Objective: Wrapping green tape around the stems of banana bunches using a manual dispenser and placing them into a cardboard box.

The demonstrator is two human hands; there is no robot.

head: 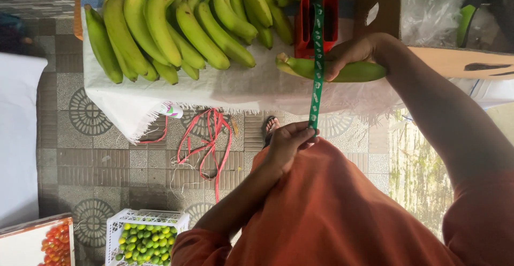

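My right hand (356,52) grips a single green banana (369,72) lying on the white cloth (160,97). A narrow green tape (317,84) runs from a red tape dispenser (306,28) across that banana and down to my left hand (289,144). My left hand pinches the tape's lower end between thumb and fingers, just above my orange-clothed lap. The tape looks taut between dispenser and fingers.
Large bunches of green bananas (171,30) cover the cloth to the left. Red strings (209,143) lie on the patterned tile floor. A white crate of small green limes (144,236), a box of red tomatoes (56,244), cardboard (460,62) and a plastic bag (433,9) stand around.
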